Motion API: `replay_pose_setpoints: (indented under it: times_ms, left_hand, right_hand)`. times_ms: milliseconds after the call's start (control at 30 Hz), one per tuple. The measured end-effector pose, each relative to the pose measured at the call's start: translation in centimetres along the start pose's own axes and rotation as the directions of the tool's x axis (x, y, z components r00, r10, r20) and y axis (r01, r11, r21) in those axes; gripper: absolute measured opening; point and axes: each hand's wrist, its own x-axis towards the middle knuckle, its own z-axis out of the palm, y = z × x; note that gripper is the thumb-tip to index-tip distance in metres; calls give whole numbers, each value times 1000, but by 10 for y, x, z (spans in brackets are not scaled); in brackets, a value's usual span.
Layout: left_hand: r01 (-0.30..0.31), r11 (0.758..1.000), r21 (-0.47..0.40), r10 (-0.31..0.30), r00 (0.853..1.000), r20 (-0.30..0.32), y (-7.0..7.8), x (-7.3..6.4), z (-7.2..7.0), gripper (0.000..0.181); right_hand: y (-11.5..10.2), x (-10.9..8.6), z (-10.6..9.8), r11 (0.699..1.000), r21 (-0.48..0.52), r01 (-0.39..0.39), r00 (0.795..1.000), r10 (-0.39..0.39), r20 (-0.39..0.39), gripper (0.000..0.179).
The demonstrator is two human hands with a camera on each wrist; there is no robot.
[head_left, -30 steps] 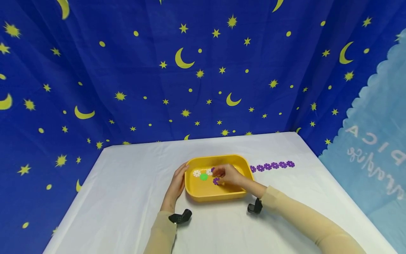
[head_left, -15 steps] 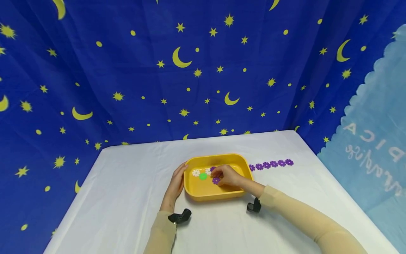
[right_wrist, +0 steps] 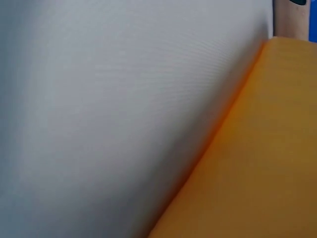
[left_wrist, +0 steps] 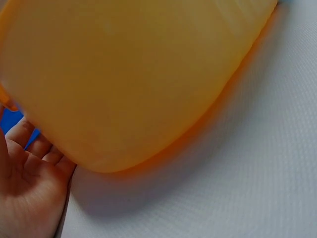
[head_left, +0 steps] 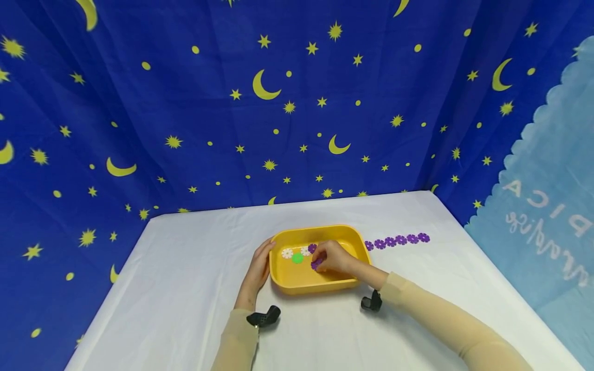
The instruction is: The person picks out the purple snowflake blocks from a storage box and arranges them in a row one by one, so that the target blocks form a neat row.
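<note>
Inside a yellow plastic tray (head_left: 297, 282), my right hand (head_left: 335, 256) pinches a purple snowflake disc (head_left: 315, 265) at its fingertips, close to the tray floor. Part of this disc is hidden by the fingers. Another purple disc (head_left: 312, 248) lies just beyond. To the left of it are two white discs (head_left: 287, 253) and a green one (head_left: 297, 258). My left hand (head_left: 258, 268) rests along the tray's outer left wall. In the left wrist view, the left fingers (left_wrist: 39, 145) touch that wall. The right wrist view shows only tray wall, cloth and a bit of the other arm.
Right of the tray, a row of several purple discs (head_left: 390, 241) runs across the white tablecloth (head_left: 195, 278). A dark blue curtain with moons and stars (head_left: 223, 113) hangs behind the table. A light blue cloth (head_left: 552, 206) hangs at the right.
The purple disc at my right fingertips has gone from lying flat to tilted and more covered by the fingers. The left hand and tray stay in place.
</note>
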Motion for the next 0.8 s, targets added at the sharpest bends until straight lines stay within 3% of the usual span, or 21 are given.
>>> replay_pose_setpoints:
  times_ms: [167, 333, 600, 800]
  left_hand:
    - [11, 1000, 9, -11, 1000, 7, 1, 0, 0, 56]
    - [17, 1000, 18, -18, 1000, 23, 2, 0, -1, 57]
    - [16, 1000, 21, -16, 1000, 18, 1, 1, 0, 56]
    - [17, 1000, 12, -17, 1000, 7, 2, 0, 1, 57]
  right_hand:
    - [-3, 0, -3, 994, 71, -84, 995, 88, -55, 14]
    - [-4, -1, -7, 973, 167, -158, 972, 183, -148, 15]
    - [-8, -9, -16, 956, 262, -129, 932, 207, -298, 20]
    - [-8, -17, -24, 946, 308, -104, 915, 212, -344, 22]
